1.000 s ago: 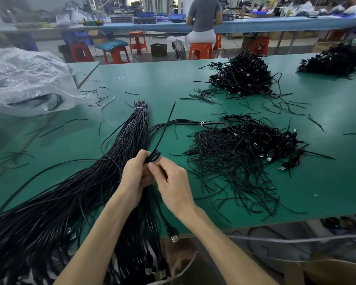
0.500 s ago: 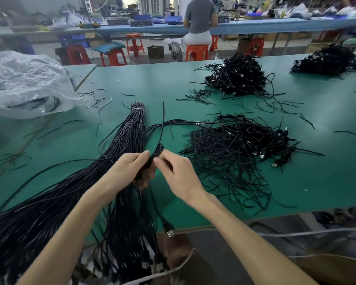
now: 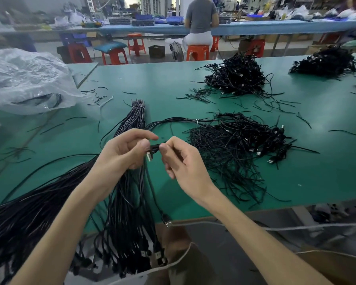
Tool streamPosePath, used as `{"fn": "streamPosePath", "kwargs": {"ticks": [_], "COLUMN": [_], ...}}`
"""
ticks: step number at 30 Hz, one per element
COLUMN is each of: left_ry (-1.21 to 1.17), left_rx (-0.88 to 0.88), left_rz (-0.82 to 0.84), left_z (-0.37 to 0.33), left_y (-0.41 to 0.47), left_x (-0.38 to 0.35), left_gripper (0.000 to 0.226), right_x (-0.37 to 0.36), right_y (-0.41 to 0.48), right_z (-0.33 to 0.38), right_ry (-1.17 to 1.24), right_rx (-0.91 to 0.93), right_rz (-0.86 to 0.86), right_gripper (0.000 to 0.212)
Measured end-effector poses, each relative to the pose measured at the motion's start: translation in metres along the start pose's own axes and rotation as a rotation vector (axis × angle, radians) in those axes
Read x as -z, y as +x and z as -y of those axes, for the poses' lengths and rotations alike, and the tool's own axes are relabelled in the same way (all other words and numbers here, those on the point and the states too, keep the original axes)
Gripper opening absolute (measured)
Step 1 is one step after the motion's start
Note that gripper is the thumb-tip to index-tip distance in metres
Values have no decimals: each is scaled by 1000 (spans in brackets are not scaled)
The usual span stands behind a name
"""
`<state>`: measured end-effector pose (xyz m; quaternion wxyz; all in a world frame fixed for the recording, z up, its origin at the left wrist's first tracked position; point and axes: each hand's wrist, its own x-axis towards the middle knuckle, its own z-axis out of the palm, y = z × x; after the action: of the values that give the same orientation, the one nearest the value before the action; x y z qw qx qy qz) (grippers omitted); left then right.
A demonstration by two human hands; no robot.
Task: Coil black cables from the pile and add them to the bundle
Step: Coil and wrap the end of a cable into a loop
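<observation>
My left hand (image 3: 124, 152) and my right hand (image 3: 180, 161) meet above the green table (image 3: 164, 83) and pinch one short folded black cable (image 3: 155, 148) between them. A silver plug shows under my left thumb. Below my hands lies a long bundle of straight black cables (image 3: 132, 124), tied with a white band at its far end; its plug ends hang over the near edge. Another cable's USB plug (image 3: 168, 223) dangles at that edge. To the right spreads a tangled pile of black cables (image 3: 236, 145).
Two more heaps of black cables (image 3: 237, 78) (image 3: 325, 62) sit at the back right. A crumpled clear plastic bag (image 3: 27, 81) lies at the left. Loose cable scraps dot the table. A person (image 3: 199, 21) sits on an orange stool beyond.
The loose cable end that stuck up from my hands is now gathered into a short fold between them. My hands have turned so the fold lies level, and a silver plug now shows.
</observation>
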<state>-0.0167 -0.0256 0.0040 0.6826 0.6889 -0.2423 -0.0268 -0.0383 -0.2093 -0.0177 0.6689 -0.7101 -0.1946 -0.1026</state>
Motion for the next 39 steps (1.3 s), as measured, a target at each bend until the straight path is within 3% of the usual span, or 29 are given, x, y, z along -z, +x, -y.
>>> {"fn": "streamPosePath", "kwargs": {"ticks": [3,7,8,10,14,19,27,34,37,39], "left_ry": [-194,-134,-153,-170,164,255,243,644,684,559], "left_rx": [-3,-99,-129,-150,-170,-206,-385,-427,-409,-287], "left_rz": [-57,-116,-69,34,27,29,-246,-465,-422,-320], "left_z": [1,3,1,0,-1,-5,-11,-13,-19,-24], "left_y": [-2,-6,-8,-10,-9,-8,-7,-10,-9,-8], "left_x": [-16,-31,-31,-31,-36,-38,-50,-51,-53,-54], "left_gripper": [56,23,27,54,56,44,29,10,13,20], "right_x": [-4,-3,-2,0,4,12,14,17,20,24], "right_y": [-1,-1,-2,-4,-7,-11,-9,-10,-8,-6], "right_z": [12,19,21,22,21,18,30,41,41,36], "right_ry": [67,180,199,226,249,232,213,187,151,114], "right_rx": [22,39,33,13,-33,-69,-10,-12,6,14], "right_rz": [11,-33,-40,-40,-47,-34,62,127,112,88], "right_gripper": [34,32,31,31,28,28,33,33,33,32]}}
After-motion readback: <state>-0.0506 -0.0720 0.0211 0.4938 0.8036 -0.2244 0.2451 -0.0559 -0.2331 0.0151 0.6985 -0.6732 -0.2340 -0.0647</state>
